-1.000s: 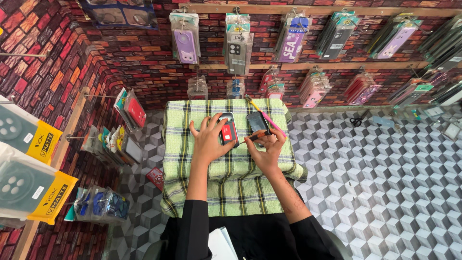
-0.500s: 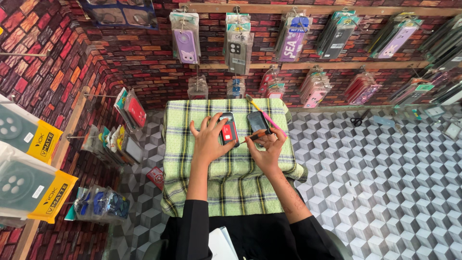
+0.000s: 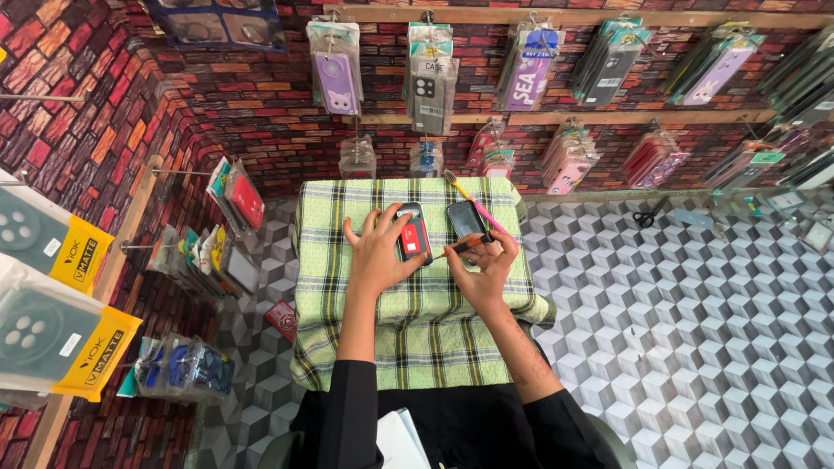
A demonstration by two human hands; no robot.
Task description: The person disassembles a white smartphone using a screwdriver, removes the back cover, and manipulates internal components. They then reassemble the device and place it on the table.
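At the near edge of the view, two black sleeves reach forward over a small surface covered with a green-and-yellow plaid cloth. The left hand lies flat, fingers spread, and presses on the lower end of an opened phone whose red and black interior faces up; this grip is open, a steadying palm rather than a clasp. The right hand is closed around a slim dark tool, pinched between thumb and fingers, with its tip reaching the right edge of the opened phone. Just beside it, to the right, lies a second dark phone, screen side up, and a pink-handled brush rests partly across its upper edge. Judged from this posture, the work is best done with the left palm holding the phone still against the cloth, the tool kept at a low angle, and force applied lightly so that the tip does not slip onto the exposed parts. Beyond the surface, packaged phone cases hang on hooks against a brick-patterned wall; scissors lie on the patterned floor at far right.
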